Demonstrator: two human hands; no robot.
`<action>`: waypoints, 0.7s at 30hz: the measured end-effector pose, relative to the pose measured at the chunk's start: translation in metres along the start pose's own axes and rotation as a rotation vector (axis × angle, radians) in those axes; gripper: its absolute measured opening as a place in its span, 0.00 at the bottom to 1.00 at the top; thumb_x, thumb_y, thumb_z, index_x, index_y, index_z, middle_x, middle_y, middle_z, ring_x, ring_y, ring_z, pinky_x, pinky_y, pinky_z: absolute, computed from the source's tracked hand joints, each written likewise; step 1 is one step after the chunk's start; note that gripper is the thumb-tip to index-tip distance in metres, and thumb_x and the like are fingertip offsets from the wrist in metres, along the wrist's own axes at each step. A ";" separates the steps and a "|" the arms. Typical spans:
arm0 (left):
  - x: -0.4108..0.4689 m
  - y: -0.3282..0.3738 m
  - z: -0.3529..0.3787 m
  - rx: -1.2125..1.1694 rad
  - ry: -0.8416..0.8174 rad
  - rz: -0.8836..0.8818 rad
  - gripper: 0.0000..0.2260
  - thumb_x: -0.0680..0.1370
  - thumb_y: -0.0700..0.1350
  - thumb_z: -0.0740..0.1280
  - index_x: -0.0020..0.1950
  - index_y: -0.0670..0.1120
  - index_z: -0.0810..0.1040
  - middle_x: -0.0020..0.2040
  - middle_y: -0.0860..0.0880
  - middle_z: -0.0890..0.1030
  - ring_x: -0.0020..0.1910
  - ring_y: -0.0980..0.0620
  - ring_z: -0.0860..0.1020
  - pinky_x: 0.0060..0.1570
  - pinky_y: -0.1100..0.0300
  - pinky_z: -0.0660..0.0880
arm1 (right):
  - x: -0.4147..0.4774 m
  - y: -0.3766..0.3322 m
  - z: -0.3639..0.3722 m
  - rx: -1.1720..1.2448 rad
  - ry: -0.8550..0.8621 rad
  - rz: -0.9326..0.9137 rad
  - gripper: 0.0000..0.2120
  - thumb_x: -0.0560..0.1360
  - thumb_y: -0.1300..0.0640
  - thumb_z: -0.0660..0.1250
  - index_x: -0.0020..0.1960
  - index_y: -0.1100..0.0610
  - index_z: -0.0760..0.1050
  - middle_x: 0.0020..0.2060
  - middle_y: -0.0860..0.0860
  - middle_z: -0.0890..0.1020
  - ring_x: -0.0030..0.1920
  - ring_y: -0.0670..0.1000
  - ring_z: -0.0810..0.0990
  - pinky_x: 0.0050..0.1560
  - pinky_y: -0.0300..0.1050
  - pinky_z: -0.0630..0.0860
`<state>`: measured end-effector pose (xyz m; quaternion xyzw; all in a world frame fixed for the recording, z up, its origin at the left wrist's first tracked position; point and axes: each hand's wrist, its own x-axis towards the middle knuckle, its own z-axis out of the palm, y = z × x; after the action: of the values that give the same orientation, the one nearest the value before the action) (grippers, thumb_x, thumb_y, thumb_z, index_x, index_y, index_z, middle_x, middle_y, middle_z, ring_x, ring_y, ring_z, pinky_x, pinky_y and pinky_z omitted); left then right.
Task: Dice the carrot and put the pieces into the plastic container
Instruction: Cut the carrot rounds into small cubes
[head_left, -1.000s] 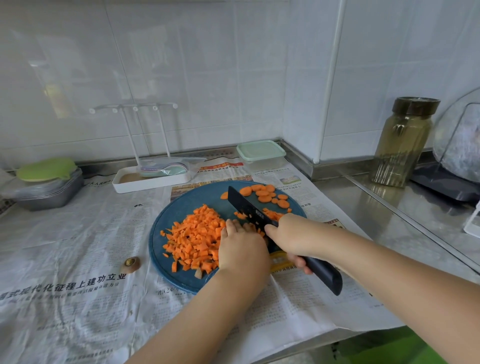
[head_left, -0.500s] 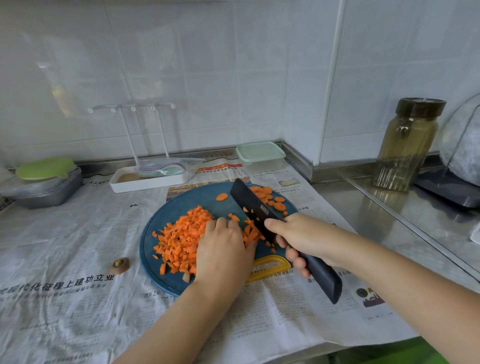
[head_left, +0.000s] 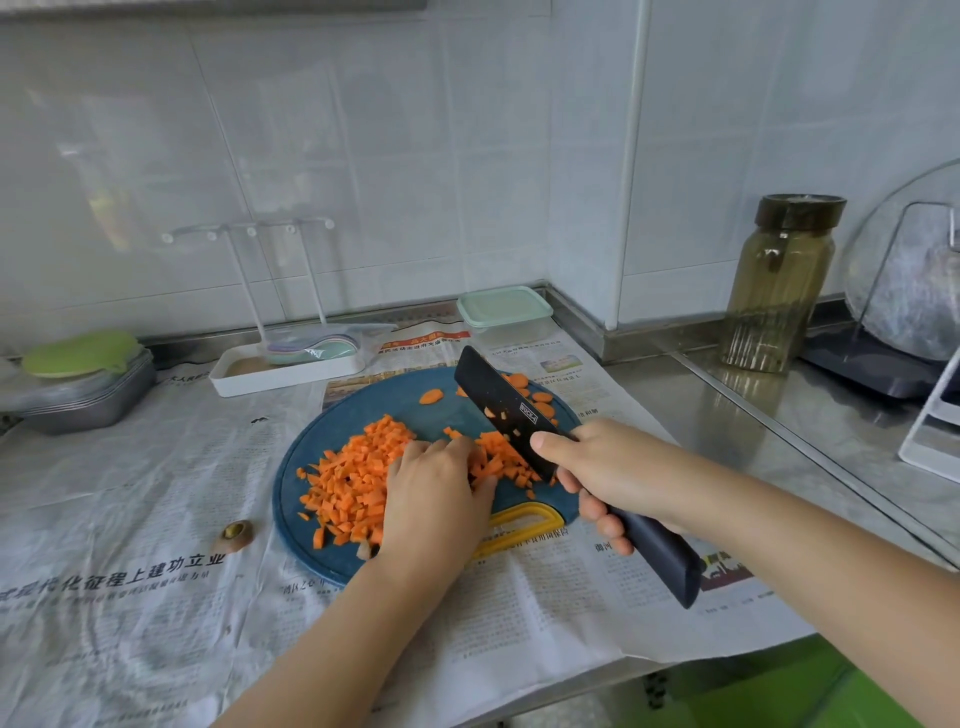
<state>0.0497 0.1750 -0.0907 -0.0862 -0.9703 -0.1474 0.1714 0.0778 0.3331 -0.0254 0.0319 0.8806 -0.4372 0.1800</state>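
Observation:
A round blue cutting board (head_left: 363, 402) with a yellow handle lies on newspaper. A heap of diced carrot (head_left: 353, 470) covers its left half, and a few carrot slices (head_left: 537, 397) lie at its far right. My left hand (head_left: 439, 493) rests flat on the board, fingers among the dice, between the big heap and a smaller heap by the blade. My right hand (head_left: 602, 467) grips the black knife (head_left: 506, 410), its blade tilted over the board with carrot bits stuck to it. The plastic container (head_left: 506, 312), lid on, stands behind the board.
A white tray with a rack (head_left: 283, 364) sits behind the board at left. A grey box with a green lid (head_left: 78, 379) is at far left. A carrot end (head_left: 236, 532) lies on the newspaper. A tall jar (head_left: 779, 283) stands on the steel counter at right.
My left hand slid left and flattened on the board, pushing dice towards the heap. The knife blade lifted off the board and tilted up. The camera view shifted a little.

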 end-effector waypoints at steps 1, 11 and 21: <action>0.001 -0.001 0.000 -0.032 0.002 -0.006 0.13 0.78 0.55 0.62 0.60 0.52 0.75 0.53 0.55 0.79 0.54 0.54 0.71 0.57 0.59 0.66 | 0.000 0.000 0.000 -0.011 0.002 0.006 0.21 0.81 0.44 0.55 0.40 0.59 0.66 0.22 0.53 0.70 0.17 0.49 0.66 0.20 0.38 0.68; 0.001 -0.004 0.001 -0.012 0.035 0.001 0.12 0.78 0.56 0.61 0.59 0.54 0.77 0.54 0.56 0.79 0.56 0.54 0.72 0.61 0.59 0.60 | 0.000 -0.004 0.016 -0.186 -0.017 0.089 0.26 0.82 0.43 0.52 0.52 0.66 0.73 0.25 0.54 0.73 0.20 0.52 0.70 0.23 0.39 0.70; 0.002 -0.006 0.002 -0.081 0.033 -0.016 0.11 0.78 0.54 0.63 0.57 0.53 0.79 0.50 0.56 0.81 0.54 0.54 0.72 0.65 0.57 0.62 | 0.008 -0.021 0.031 -0.403 0.020 0.203 0.22 0.83 0.48 0.49 0.42 0.65 0.68 0.27 0.56 0.72 0.23 0.53 0.70 0.26 0.46 0.70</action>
<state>0.0462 0.1699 -0.0932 -0.0830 -0.9612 -0.1891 0.1827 0.0745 0.2955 -0.0297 0.0880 0.9442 -0.2316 0.2169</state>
